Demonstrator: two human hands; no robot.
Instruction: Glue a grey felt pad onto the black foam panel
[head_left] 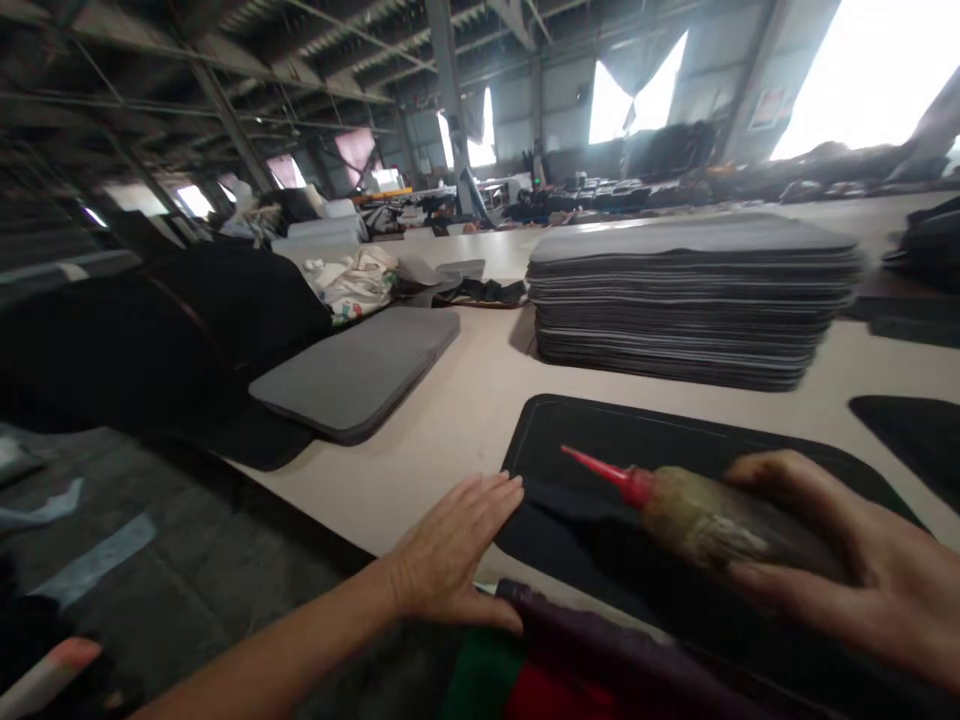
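Observation:
In my right hand [847, 570] is a grimy squeeze bottle [705, 520] with a red pointed nozzle, tilted with its tip toward the left. The bottle hangs over a black rounded panel [555, 440] that lies flat on the table; faint lines run along the panel's edge. My left hand [461, 550] rests at the panel's left edge, fingers stretched out, thumb apart, holding nothing. Part of the panel is hidden behind the bottle and my right hand.
A tall stack of grey panels [690, 300] stands behind the black panel. Left of it lies a lower pile of grey panels [360, 370], beside dark fabric [150, 330]. Another black piece [915, 440] lies at the right. The table's [465, 400] near edge runs along the left.

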